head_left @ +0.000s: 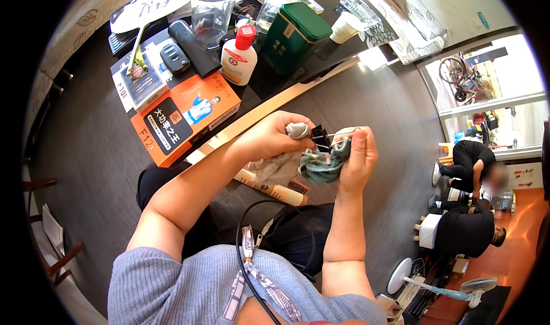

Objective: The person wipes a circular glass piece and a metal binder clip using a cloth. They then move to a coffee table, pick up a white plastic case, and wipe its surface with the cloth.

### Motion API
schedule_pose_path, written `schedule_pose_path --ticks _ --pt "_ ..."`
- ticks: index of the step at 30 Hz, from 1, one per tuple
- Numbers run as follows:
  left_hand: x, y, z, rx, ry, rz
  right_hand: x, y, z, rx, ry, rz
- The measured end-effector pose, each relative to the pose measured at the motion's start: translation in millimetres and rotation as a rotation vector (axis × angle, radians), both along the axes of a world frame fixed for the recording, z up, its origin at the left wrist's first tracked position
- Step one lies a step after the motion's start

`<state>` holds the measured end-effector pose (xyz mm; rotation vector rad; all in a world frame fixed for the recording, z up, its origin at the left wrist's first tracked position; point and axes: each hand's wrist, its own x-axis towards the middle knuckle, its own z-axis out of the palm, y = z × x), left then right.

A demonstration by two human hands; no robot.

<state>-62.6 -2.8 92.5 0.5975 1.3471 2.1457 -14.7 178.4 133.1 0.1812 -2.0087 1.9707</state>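
Both my hands are closed in front of me, above my lap. In my left hand [281,135] is a crumpled pale beige cloth [276,167], with a grey wad of it poking up by the fingertips. My right hand [356,159] grips a teal cloth [322,166], which hangs between the hands. A black binder clip [321,137] with silver wire handles sits between my hands, against the cloth. One wire handle reaches to my right fingers. Whether its jaws bite the cloth I cannot tell.
On the dark table, front left, are an orange box [189,116], a white lotion bottle [239,58] with red cap, a green tin [295,36] and a clear plastic jar [213,13]. Two people in black [467,233] sit at far right, near a fan [478,285].
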Motion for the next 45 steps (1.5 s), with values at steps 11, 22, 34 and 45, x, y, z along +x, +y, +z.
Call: schedule_pose_path --ticks 11,22,34,45 --pt "-5 1 -3 -0.097 0.858 0.239 -3 6 22 -0.018 -0.362 0.129" --pt "4 6 6 -0.274 0.952 0.242 -15 19 9 -0.473 -0.72 0.466" --pt "6 7 13 -0.323 1.015 0.472 -28 48 -10 -0.879 -0.474 0.258" --pt "9 4 17 -0.265 0.982 0.434 -18 22 7 -0.605 -0.491 0.105"
